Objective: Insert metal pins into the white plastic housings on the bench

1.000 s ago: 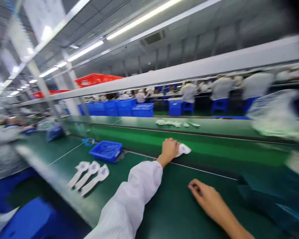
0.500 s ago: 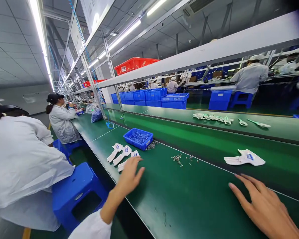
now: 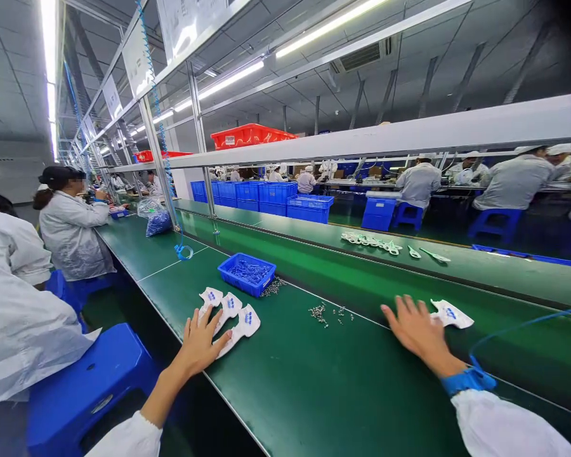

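My left hand (image 3: 200, 343) lies with fingers spread over the handle ends of several white plastic parts (image 3: 247, 322) with blue marks, at the near edge of the green table. My right hand (image 3: 419, 330), fingers apart, is over the sunken green strip and partly covers another white part (image 3: 452, 314). A blue band with a cord circles my right wrist. Between the hands lie small metal pieces (image 3: 318, 313). Behind the left parts stands a blue tray (image 3: 248, 274) of small blue pieces, with more metal bits beside it.
Green-and-white parts (image 3: 371, 242) lie on the far ledge (image 3: 285, 230). A bag of blue pieces (image 3: 158, 222) and a coiled blue strap (image 3: 184, 252) are further left. Metal posts carry a shelf with a red bin (image 3: 250, 136). Co-workers sit at left, near a blue stool (image 3: 92, 387).
The view has turned right. My left hand has moved over the handles of the white parts, and my right hand has reached forward to the single white part.
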A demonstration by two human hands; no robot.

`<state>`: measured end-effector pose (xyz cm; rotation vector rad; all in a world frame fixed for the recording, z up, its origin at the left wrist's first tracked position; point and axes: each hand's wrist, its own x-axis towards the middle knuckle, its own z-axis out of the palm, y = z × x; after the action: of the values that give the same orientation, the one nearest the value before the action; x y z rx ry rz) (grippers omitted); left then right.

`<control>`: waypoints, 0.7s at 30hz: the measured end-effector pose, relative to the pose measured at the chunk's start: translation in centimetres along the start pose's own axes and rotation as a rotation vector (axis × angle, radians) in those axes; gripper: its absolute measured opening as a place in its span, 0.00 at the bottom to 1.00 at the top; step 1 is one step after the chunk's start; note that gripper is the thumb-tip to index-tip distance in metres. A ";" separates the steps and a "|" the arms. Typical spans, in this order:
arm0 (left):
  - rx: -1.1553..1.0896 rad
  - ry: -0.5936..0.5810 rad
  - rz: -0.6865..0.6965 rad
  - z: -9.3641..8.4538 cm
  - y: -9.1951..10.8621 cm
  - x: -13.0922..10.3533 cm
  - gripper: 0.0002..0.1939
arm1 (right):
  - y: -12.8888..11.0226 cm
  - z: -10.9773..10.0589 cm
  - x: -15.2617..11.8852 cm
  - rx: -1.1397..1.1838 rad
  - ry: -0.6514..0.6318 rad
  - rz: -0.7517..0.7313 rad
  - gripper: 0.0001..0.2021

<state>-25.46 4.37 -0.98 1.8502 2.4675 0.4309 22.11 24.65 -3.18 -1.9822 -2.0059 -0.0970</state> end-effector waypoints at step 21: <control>-0.235 0.360 0.280 6.8 22.3 -12.8 0.34 | -2.8 1.2 -5.0 0.061 -0.230 -0.454 0.28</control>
<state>0.44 -0.67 -4.10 2.1772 2.2174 1.1028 19.07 20.02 -5.21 -1.5259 -2.5427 0.0936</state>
